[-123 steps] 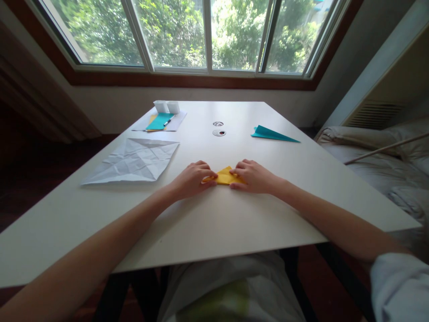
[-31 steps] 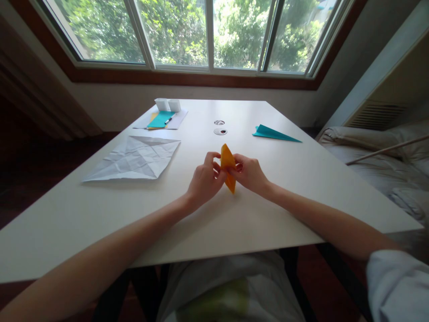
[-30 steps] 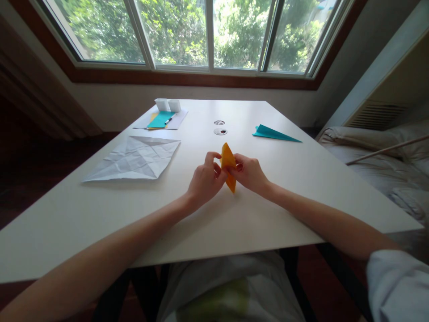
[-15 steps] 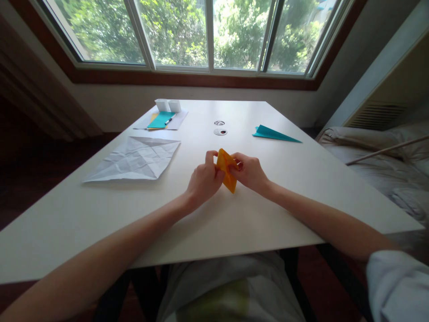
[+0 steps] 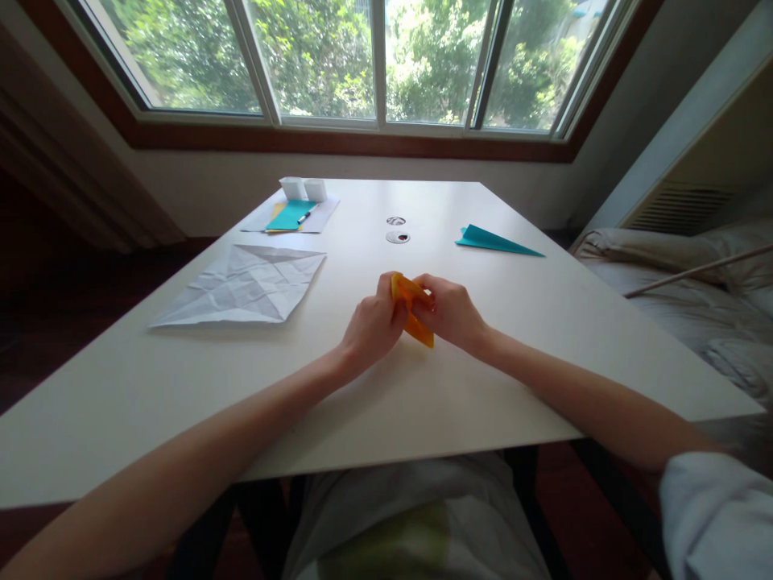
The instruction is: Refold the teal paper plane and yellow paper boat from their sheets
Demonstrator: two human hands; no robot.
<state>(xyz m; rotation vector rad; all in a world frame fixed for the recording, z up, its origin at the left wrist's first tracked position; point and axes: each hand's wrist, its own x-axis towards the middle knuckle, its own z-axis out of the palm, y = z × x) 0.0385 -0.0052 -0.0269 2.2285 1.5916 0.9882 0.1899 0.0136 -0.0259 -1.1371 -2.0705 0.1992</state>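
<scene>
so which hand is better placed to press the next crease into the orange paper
Probably the left hand: its thumb already sits on top of the folded orange paper. The right hand grips the far side, steadying it just above the table.

Single head-worn view, aimed forward and down across the white table [image 5: 543,338] toward the window [image 5: 374,64]. Both forearms are seen close, entering from the bottom edge. No second view is provided.

Creased sheet [image 5: 241,286] left of folded paper [image 5: 412,310], dart [image 5: 496,241] right.
</scene>
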